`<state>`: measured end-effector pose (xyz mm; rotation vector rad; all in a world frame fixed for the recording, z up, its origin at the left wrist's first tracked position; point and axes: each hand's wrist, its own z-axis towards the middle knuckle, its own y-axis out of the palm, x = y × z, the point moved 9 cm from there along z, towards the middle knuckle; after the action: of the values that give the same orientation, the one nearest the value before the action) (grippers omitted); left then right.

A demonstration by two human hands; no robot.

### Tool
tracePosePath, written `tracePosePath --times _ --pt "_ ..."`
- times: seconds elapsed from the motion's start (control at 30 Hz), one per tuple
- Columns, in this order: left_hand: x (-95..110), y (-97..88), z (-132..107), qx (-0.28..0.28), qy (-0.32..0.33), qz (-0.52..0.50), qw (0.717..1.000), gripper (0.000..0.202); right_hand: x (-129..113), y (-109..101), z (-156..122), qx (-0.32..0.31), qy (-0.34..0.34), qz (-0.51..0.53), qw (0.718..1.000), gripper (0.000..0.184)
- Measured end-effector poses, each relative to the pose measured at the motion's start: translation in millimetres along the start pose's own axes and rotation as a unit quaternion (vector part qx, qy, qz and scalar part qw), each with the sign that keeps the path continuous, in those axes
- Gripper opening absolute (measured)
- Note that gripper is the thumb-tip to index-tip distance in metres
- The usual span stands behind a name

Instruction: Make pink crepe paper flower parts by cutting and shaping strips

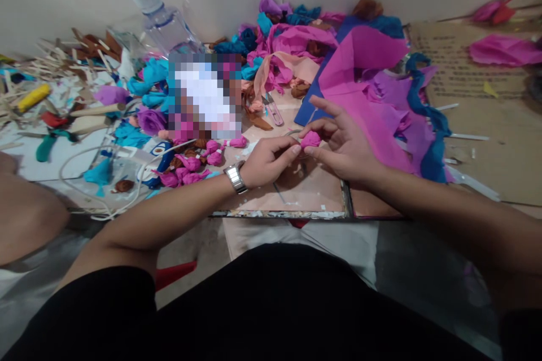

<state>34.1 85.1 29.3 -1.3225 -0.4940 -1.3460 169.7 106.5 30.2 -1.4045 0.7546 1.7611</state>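
Observation:
Both hands meet over a pinkish board [296, 192] in front of me. My right hand [342, 144] pinches a small pink crepe-paper bud [310, 139] between thumb and fingers, with its other fingers spread upward. My left hand [266, 161], wearing a silver wristwatch [235, 176], is closed with its fingertips pressed against the same bud. A cluster of finished pink buds [190, 163] lies just left of my left hand.
Heaps of pink, purple and blue crepe paper [364, 67] lie behind and to the right. A plastic water bottle [165, 22], small snips [273, 110], wooden sticks [51, 62], a white cable [84, 158] and a cardboard sheet [474, 101] surround the spot. Someone's knee [25, 214] is at left.

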Motion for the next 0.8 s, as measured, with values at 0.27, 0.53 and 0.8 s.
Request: tracePosePath --times 0.27,0.53,0.8 --pt "-4 4.0 1 -0.009 -0.024 -0.080 0.996 0.043 0 -7 -1 0.042 0.017 -0.033 0.998 0.089" --pt "12 -11.0 -1 0.058 0.061 0.124 0.989 0.034 5 -10 1 0.056 0.015 -0.027 0.998 0.090" --pt "-11 11.5 -2 -0.039 -0.062 -0.141 0.987 0.042 -1 -2 2 0.026 0.013 0.011 1.000 0.086"
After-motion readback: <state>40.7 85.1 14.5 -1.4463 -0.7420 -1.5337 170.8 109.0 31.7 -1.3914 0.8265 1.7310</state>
